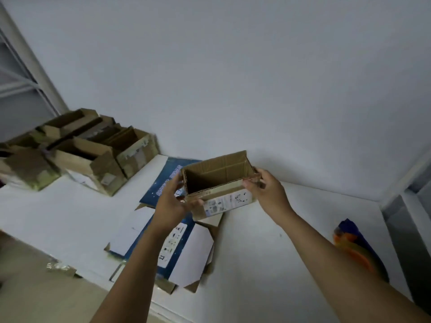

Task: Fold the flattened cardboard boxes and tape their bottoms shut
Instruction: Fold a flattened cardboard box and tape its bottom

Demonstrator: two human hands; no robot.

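I hold the folded cardboard box [217, 174] in the air over the flattened boxes [186, 252] that lie on the desk [268, 252]. Its open side faces me, and the grip of my left hand [173, 201] and of my right hand [265, 192] is clamped on its two short ends. I cannot see the bottom, so if no tape is there the flaps may spring open, and uneven squeezing may push the walls slanted toward flat.
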